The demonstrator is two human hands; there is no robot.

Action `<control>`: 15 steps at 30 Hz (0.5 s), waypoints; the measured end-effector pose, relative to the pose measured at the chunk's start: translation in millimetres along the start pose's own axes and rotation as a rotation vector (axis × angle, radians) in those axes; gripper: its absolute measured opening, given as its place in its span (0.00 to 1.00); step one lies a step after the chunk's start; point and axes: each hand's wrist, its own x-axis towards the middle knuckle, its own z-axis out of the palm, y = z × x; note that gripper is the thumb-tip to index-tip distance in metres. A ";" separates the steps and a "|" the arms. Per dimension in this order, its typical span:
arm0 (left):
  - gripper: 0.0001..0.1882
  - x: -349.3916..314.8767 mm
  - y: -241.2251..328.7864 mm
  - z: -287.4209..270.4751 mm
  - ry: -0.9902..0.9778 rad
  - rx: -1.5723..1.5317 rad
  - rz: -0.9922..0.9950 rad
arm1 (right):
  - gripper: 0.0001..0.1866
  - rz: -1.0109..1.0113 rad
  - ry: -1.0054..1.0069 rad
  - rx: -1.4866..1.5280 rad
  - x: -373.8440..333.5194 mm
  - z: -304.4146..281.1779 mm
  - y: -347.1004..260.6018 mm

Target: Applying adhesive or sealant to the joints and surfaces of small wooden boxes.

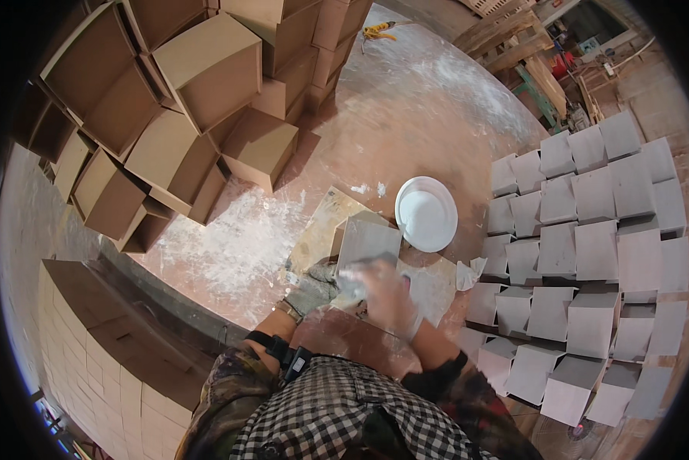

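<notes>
In front of me a small box (pixel 369 244) has a grey-coated top and a bare brown left side. It rests on a pale board (pixel 318 225) on the tabletop. My left hand (pixel 314 291), in a grey glove, is closed on the box's near left corner. My right hand (pixel 390 295) is over the near edge of the box, smeared by motion, its fingers bent around a pale grey lump that I cannot make out. Just beyond it, to the right, stands a round white basin (pixel 426 215) with white stuff in it.
Bare brown boxes (pixel 206 69) are piled at the far left. Rows of grey-coated boxes (pixel 559 249) stand to the right. White smears (pixel 229 245) mark the reddish tabletop (pixel 406 123). A yellow tool (pixel 378 31) lies at the back; more brown boxes (pixel 107 345) fill the near left.
</notes>
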 end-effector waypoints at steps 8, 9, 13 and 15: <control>0.22 25.8 51.3 -13.7 -0.094 -0.071 -0.105 | 0.19 0.031 0.239 -0.256 72.7 -18.7 27.0; 0.22 19.4 44.6 -15.8 -0.088 -0.053 -0.117 | 0.19 -0.136 0.228 -0.003 56.5 -0.2 23.2; 0.22 12.6 32.5 -13.6 -0.122 -0.060 -0.105 | 0.18 -0.195 0.127 -0.070 11.7 14.6 -7.5; 0.22 14.7 30.0 -14.9 -0.153 0.017 -0.066 | 0.16 -0.121 0.069 0.024 21.9 11.4 -2.1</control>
